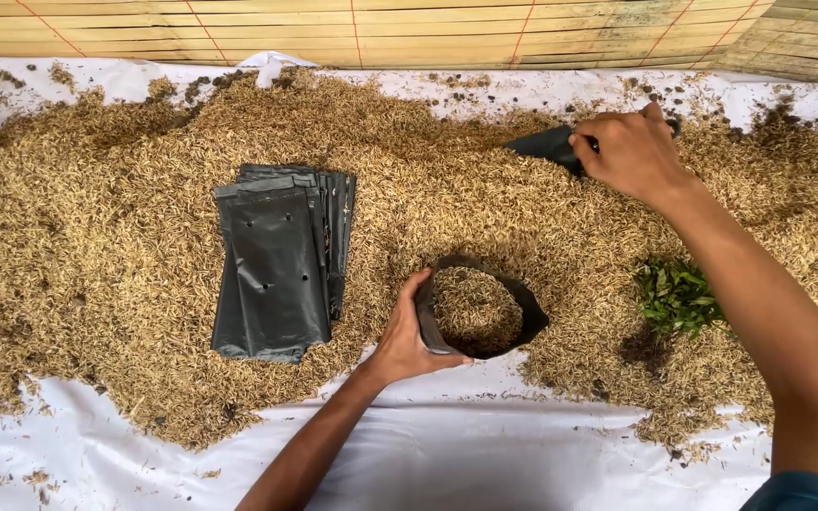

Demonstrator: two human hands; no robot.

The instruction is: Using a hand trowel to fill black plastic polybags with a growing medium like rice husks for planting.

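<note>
My left hand point(406, 336) grips the near-left rim of a black plastic grow bag point(523, 308) that stands open and is partly filled with rice husk. My right hand point(629, 151) reaches to the far side of the pile and closes on a dark scoop-like object point(546, 147) half buried in the husk; its exact shape is hidden. The loose golden husk pile point(125, 237) spreads across a white sheet point(466, 445).
A stack of flat black grow bags point(281, 260) lies on the husk to the left of the open bag. A small bunch of green leafy cuttings point(676, 298) sits at the right. A bamboo screen point(381, 28) runs along the far edge.
</note>
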